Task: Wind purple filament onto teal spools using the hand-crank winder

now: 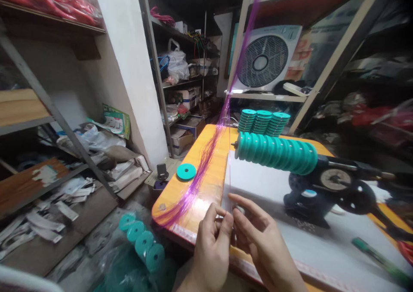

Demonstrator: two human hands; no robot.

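Observation:
My left hand (214,236) and my right hand (258,232) meet over the near edge of the orange table. Thumb and fingers are closed on both, pinching a thin line (230,171) that runs up from them. A small greyish roundish piece (238,208) shows at the right fingertips, too blurred to name. Long purple strands (204,158) come down from above, left of my hands, and lie over the table. Beyond my right hand, a row of teal foam spools (275,152) sits on the shaft of a black winding machine (322,189).
One teal disc (186,171) lies on the orange table (176,191), and stacked teal spools (263,122) stand at its back. A green-handled tool (377,257) lies right. More teal spools (143,242) are below left. A box fan (263,59) stands on the shelf behind.

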